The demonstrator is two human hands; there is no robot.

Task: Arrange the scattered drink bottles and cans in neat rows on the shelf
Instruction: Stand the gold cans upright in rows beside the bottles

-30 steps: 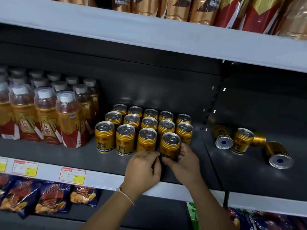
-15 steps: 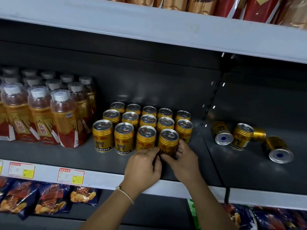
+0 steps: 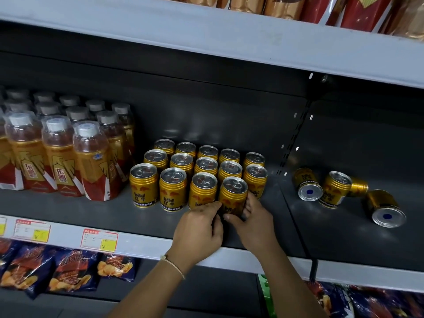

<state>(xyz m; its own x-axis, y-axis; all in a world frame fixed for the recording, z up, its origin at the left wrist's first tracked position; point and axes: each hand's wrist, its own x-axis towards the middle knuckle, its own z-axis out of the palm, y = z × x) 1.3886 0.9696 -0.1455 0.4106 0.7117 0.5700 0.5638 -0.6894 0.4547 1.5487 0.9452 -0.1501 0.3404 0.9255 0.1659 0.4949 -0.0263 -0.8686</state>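
Head view looked down on a dark grey shelf (image 3: 229, 106) with a pale front rail carrying price tags (image 3: 99, 239). Both hands met at one upright gold can (image 3: 232, 195), the right end of the front row: left hand (image 3: 199, 228) had its fingers curled against the can's lower left side, right hand (image 3: 253, 220) wrapped its lower right side, so the can was clamped between the two. A thin bracelet (image 3: 173, 265) sat on the left wrist. The held can stood just beside three other front-row cans (image 3: 173, 189), with two more rows of upright cans close behind. To the left stood capped bottles (image 3: 94, 161) of amber drink, packed in rows. On the right shelf section, well apart from the block, four loose cans: one tipped can (image 3: 307, 184) showing its silver base, one upright can (image 3: 335, 189), a small one lying behind it (image 3: 359, 187), and another lying can (image 3: 385, 208) nearest the front. Snack bags (image 3: 68, 271) lay on the shelf below.
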